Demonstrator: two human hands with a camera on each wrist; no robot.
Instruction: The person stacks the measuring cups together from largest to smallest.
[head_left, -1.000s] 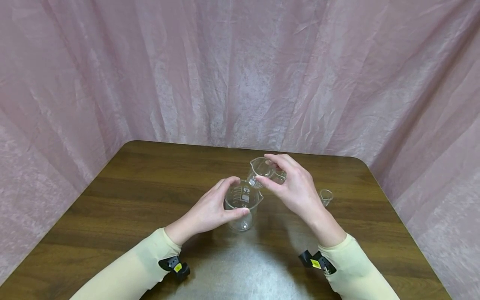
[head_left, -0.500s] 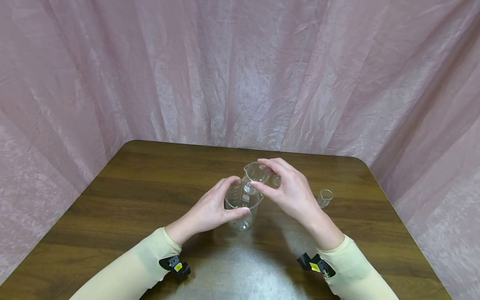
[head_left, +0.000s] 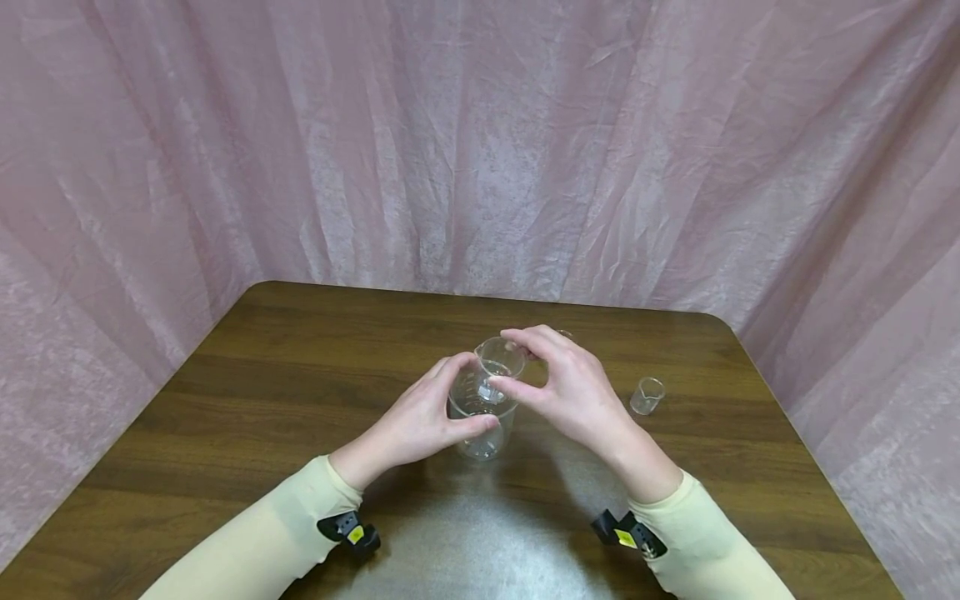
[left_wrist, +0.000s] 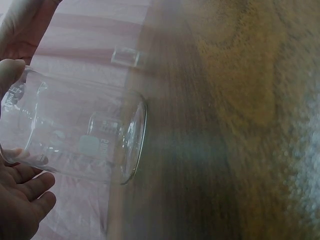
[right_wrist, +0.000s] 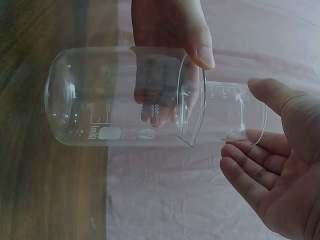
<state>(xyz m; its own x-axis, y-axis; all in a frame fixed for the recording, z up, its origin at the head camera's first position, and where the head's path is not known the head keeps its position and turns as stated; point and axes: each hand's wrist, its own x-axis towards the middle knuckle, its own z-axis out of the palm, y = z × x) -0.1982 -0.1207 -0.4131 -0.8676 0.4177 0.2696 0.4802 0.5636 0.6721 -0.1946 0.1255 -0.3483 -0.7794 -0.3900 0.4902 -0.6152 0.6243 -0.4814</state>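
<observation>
A large clear glass beaker (head_left: 483, 446) with white graduations stands upright on the table. My left hand (head_left: 420, 425) grips it near the rim, thumb on the near side and fingers on the far side. A smaller graduated beaker (head_left: 501, 354) is pinched at its upper edge between the thumb and fingers of my right hand (head_left: 573, 387). It is roughly upright over the mouth of the large beaker. In the right wrist view the small beaker's base (right_wrist: 215, 107) lies right at the large beaker's rim (right_wrist: 200, 115); how far inside it reaches cannot be told.
A tiny glass beaker (head_left: 647, 396) stands on the wooden table (head_left: 300, 375) to the right. Behind my right hand a bit of another glass rim (head_left: 564, 334) shows, mostly hidden. Pink curtains (head_left: 450, 167) hang behind the table's far edge.
My right hand has brought the smaller beaker left and nearer to me, from beyond the large beaker's rim to over its mouth, and it is less tilted. The left hand has stayed put.
</observation>
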